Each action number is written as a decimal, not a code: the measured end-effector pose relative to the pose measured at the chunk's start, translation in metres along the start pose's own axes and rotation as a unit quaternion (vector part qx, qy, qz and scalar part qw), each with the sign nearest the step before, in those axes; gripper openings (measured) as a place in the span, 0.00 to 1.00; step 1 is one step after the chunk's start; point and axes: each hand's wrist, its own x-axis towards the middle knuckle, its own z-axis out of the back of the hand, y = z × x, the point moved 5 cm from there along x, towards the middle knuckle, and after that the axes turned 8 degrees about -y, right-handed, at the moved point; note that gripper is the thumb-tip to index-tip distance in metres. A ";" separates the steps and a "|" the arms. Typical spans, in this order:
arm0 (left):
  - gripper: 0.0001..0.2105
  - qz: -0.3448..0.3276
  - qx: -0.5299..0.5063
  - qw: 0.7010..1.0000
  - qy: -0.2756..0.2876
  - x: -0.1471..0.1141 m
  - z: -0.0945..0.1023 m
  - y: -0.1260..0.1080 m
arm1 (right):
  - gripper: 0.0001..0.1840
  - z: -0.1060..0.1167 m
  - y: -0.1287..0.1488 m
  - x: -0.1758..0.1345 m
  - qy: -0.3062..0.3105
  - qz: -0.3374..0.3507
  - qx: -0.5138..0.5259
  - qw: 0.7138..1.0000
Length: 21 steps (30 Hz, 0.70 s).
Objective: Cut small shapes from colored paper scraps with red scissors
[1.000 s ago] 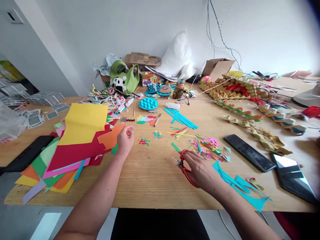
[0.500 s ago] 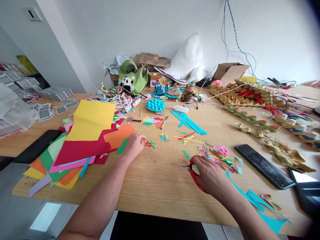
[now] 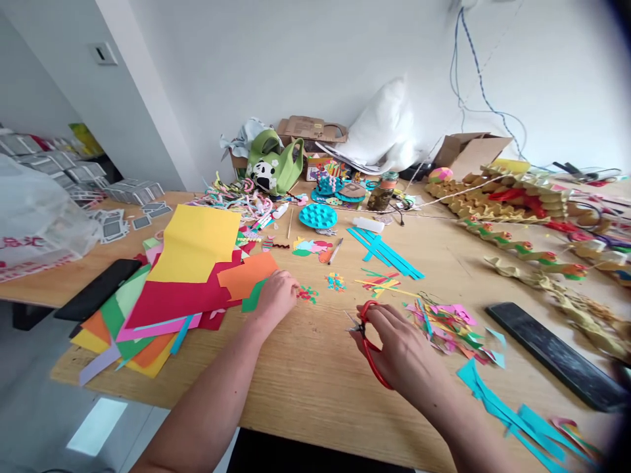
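Observation:
My right hand (image 3: 401,341) has its fingers through the handles of red-handled scissors (image 3: 373,361). The blades point left above the bare wood, their tips slightly apart. My left hand (image 3: 277,294) rests low over the table with fingers curled together; what they pinch, if anything, is too small to make out. Just right of its fingertips lies a small heap of red and green paper bits (image 3: 307,294). A green paper piece (image 3: 253,297) and an orange sheet (image 3: 254,272) lie beside that hand. Farther back is a heap of blue and yellow bits (image 3: 336,282).
Coloured sheets, topped by a yellow one (image 3: 200,240), pile at left. Thin paper strips (image 3: 382,282), blue strips (image 3: 387,253) and scraps (image 3: 451,322) lie right of centre. A dark phone (image 3: 552,351) lies at right. Egg-carton pieces (image 3: 527,249) stretch behind it.
The view has shifted, so the table sits farther right in the picture. My right hand has brought the scissors left, nearer my left hand. My left hand stays beside the red and green bits.

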 end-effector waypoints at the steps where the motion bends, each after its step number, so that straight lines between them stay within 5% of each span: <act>1: 0.15 0.008 -0.005 1.000 -0.015 0.001 0.001 0.002 | 0.06 0.002 0.006 0.001 -0.029 0.009 0.019 0.999; 4: 0.16 0.018 -0.025 0.999 -0.040 0.002 0.005 0.005 | 0.10 -0.005 0.015 -0.002 -0.045 0.027 0.041 0.998; 8: 0.17 0.021 -0.052 0.995 -0.078 0.001 0.013 0.002 | 0.04 -0.036 0.015 -0.015 0.040 0.049 0.014 0.998; 13: 0.17 0.032 -0.082 0.986 -0.143 0.006 0.056 0.016 | 0.02 -0.045 0.006 -0.027 -0.081 -0.004 0.079 0.994; 16: 0.18 0.091 -0.049 0.981 -0.166 0.021 0.105 0.062 | 0.05 -0.053 0.006 -0.030 -0.084 -0.013 0.109 0.990; 21: 0.21 0.304 -0.019 0.934 -0.190 0.048 0.183 0.186 | 0.07 -0.054 0.002 -0.026 -0.109 -0.021 0.133 0.985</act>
